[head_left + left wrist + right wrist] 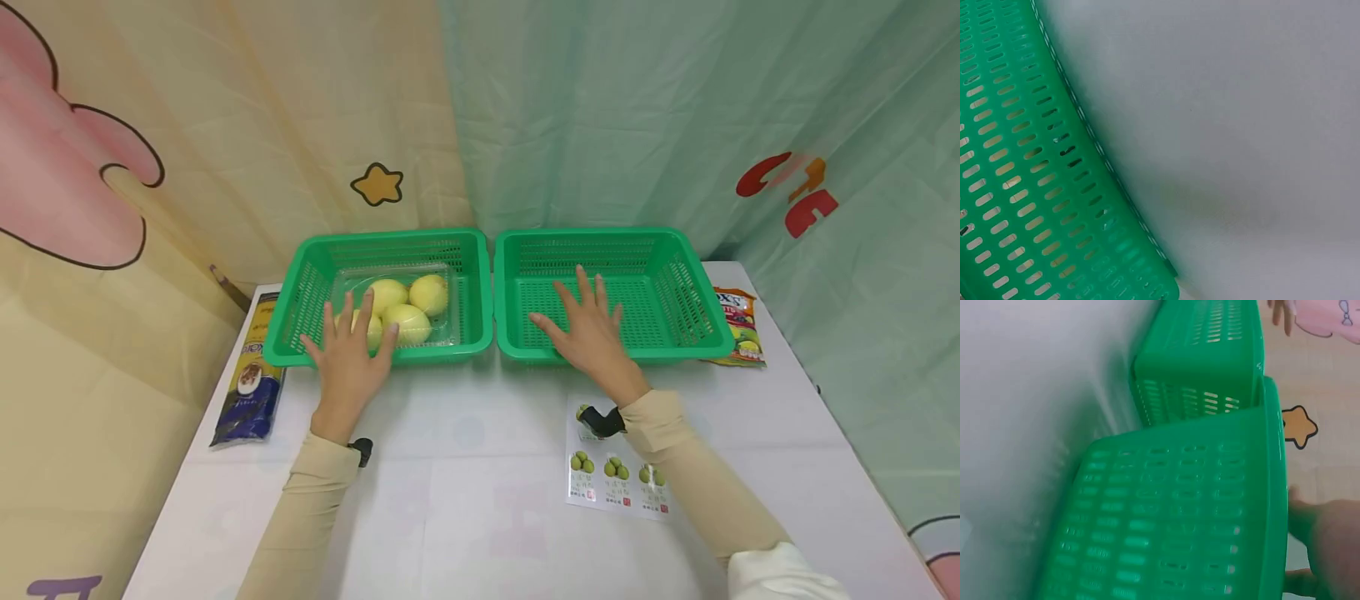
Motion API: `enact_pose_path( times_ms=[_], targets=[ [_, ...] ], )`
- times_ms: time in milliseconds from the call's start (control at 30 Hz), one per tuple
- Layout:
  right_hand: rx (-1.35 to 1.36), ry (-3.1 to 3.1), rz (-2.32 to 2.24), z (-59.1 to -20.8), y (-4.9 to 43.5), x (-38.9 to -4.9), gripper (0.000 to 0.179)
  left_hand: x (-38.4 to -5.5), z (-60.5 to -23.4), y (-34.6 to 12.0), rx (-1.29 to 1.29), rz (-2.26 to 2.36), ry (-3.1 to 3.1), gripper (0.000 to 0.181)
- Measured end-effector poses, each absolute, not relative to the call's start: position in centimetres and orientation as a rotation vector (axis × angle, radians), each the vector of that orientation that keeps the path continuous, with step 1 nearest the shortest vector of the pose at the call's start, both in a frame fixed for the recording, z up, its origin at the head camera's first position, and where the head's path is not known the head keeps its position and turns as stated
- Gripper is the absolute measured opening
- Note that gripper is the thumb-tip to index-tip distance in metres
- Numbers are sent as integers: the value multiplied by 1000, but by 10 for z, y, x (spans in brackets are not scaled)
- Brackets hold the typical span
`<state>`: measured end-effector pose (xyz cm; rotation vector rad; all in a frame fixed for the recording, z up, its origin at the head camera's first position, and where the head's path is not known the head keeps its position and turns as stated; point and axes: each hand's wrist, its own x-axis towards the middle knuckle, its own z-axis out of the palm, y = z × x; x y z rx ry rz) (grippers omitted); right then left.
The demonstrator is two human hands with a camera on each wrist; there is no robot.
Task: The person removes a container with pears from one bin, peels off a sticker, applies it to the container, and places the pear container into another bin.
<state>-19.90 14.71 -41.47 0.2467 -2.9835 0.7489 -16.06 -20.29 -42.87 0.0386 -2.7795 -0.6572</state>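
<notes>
Two green plastic baskets stand side by side. In the left basket (480, 287), a clear plastic box (446, 333) holds several pale yellow round fruits (407, 325). My left hand (348, 367) is above this basket's front rim with fingers spread, partly covering one fruit; whether it touches anything cannot be told. Over the right basket (652, 287), which shows a bare slotted floor, my right hand (592, 337) spreads its fingers and holds nothing. The left wrist view shows only a basket's slotted wall (1029, 169). Part of the right hand (1335, 544) appears beyond a basket rim in the right wrist view.
A sheet of fruit-picture labels (617, 492) lies partly under the right forearm. Left of the baskets is a blue and yellow packet (251, 375). A colourful snack bag (741, 329) lies against the right basket's outer side. A printed curtain (525, 108) hangs behind the white table (465, 508).
</notes>
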Motion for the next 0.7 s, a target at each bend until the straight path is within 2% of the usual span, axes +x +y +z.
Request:
enact_pose_path(
  times_ms=[133, 267, 467, 700],
  targets=[
    [340, -2893, 811, -412, 138, -202, 61, -162, -430, -208, 79, -774, -2675, 63],
    [394, -2832, 910, -408, 125, -205, 50, -165, -433, -215, 108, -806, -2616, 59],
    [396, -2766, 1229, -401, 102, -207, 44, -169, -435, -226, 171, -781, -2608, 56],
    [443, -2787, 1488, -397, 72, -210, 43, -174, -432, -236, 262, -738, -2700, 59]
  ],
)
